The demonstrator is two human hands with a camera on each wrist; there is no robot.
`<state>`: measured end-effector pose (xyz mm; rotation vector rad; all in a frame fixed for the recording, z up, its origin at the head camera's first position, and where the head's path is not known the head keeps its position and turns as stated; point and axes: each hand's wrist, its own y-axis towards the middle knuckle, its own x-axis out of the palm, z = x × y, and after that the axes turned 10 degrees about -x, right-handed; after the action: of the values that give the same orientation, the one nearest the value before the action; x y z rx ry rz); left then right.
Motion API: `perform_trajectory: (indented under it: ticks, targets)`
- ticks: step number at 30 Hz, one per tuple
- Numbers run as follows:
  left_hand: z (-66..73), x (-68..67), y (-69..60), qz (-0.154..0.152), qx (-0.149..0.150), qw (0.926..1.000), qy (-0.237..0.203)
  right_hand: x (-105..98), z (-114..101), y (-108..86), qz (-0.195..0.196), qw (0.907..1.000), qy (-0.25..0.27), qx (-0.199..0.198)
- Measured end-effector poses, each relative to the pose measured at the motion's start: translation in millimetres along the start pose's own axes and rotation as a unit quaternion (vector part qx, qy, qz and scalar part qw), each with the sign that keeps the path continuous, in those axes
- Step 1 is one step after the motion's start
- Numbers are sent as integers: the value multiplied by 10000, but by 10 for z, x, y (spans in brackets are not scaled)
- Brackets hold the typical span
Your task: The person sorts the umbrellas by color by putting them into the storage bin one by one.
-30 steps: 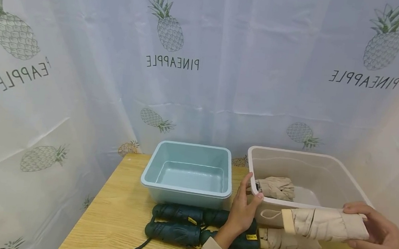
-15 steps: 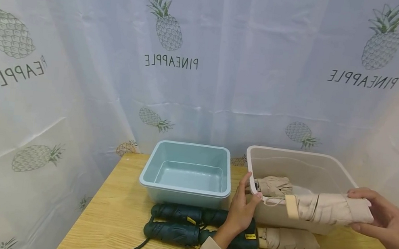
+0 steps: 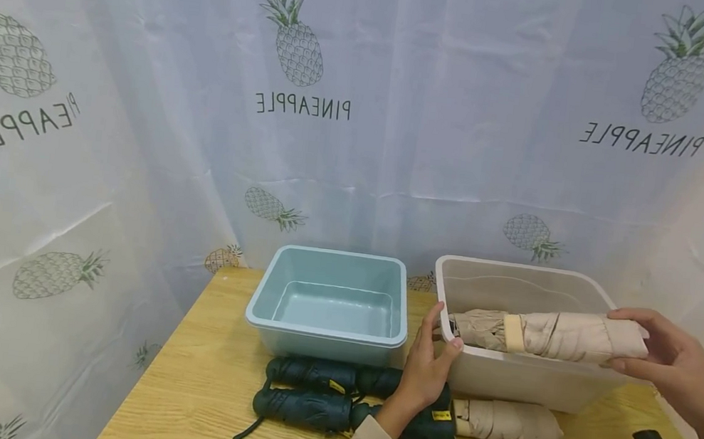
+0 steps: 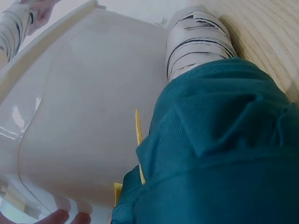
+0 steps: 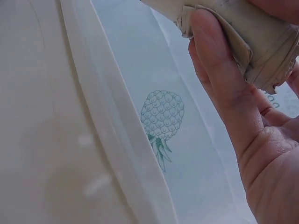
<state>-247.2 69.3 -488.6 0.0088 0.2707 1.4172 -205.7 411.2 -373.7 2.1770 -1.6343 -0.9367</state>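
My right hand (image 3: 666, 353) grips the right end of a folded beige umbrella (image 3: 572, 335) and holds it level over the front rim of the off-white bin (image 3: 522, 380). Its pale yellow handle points left. In the right wrist view, fingers and thumb hold the umbrella's cloth end (image 5: 261, 51). Another beige umbrella (image 3: 476, 325) lies inside the bin at the left, partly covered. Against the bin's front left corner rests my left hand (image 3: 426, 370), its thumb at the front rim and its fingers along the left side.
Several folded dark green umbrellas (image 3: 306, 409) lie in two rows before the bins. A third beige umbrella (image 3: 511, 425) sits in front of the off-white bin. To the left stands a light blue bin (image 3: 329, 346). A pineapple-print curtain (image 3: 373, 143) hangs behind the wooden table (image 3: 180, 387).
My right hand has raised the beige umbrella from in front of the off-white bin and carried it back over the front rim. The left hand stays at the bin's corner.
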Motion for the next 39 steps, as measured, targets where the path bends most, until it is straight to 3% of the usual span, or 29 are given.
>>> perform_trajectory:
  ticks: [8,17,24,31,39]
  targets:
    - [1,-7,4,-22,-29,10000,-1,-30,15,213,63,9943,-932,510]
    - [5,-14,0,-37,-47,10000,-68,3,34,407,-189,9856,-1442,865]
    - [-13,-9,7,-55,-47,9999,-124,-5,34,570,-520,9842,-1353,1021]
    - [-13,-10,5,-43,-61,9999,-106,48,26,761,-773,9762,-1634,1199]
    - [-2,-8,4,-88,-46,9998,-152,101,78,907,-947,9748,-1366,1487]
